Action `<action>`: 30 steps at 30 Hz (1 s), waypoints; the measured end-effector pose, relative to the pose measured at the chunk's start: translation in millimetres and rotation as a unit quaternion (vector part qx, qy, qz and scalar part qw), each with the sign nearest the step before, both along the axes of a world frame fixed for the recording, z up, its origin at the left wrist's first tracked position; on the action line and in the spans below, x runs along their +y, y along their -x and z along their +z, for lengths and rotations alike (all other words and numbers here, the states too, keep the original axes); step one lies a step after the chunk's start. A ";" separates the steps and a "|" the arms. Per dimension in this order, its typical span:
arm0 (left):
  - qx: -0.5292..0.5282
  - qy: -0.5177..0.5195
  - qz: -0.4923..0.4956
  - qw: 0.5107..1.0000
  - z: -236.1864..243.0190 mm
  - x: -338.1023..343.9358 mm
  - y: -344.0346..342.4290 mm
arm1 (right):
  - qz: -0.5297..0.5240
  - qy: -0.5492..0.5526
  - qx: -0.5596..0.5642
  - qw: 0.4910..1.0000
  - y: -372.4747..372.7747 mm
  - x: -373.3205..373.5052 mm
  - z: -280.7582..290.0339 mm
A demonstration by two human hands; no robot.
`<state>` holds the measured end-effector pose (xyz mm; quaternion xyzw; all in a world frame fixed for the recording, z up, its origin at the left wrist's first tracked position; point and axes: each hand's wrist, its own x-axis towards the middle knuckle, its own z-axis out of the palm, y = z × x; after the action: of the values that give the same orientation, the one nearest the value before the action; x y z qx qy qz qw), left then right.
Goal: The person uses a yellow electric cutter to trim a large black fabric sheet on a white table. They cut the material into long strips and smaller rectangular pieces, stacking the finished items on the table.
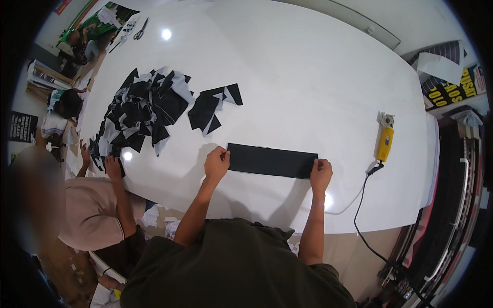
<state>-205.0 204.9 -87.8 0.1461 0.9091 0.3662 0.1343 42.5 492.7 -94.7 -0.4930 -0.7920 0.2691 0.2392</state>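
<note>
A long black rectangular strip of fabric [272, 160] lies flat on the white table [287, 77] in front of me. My left hand [217, 161] pinches its left end near the upper corner. At the opposite end, my right hand [321, 172] grips the right edge with the fingers curled in. Thin pale lines show along the strip's long edges. Beyond my left hand rests a small group of black and grey fabric pieces [206, 109], apart from the strip.
A big heap of black and grey fabric pieces [169, 102] covers the table's left side; a co-worker's hand [113, 167] touches its near end. Scissors [140, 29] lie at the far left. On the right is a yellow electric cutter [384, 142] with a black cord [358, 226] trailing off the edge.
</note>
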 end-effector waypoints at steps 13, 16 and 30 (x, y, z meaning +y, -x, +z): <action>0.191 0.034 0.064 0.979 -26.9 -39.8 92.8 | 0.094 0.019 0.036 0.995 41.0 -44.7 25.9; 0.131 -0.126 0.055 0.982 22.6 -45.4 96.8 | 0.199 -0.052 0.093 0.974 70.7 -62.9 20.8; -0.129 -0.171 -0.148 0.965 171.1 -208.4 82.6 | 0.537 0.368 0.061 0.757 233.7 -234.8 88.6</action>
<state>-287.6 -3.5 83.2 0.2514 0.7761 0.5082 0.2762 -191.2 257.9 -6.1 -0.0195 -0.7502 0.6539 -0.0963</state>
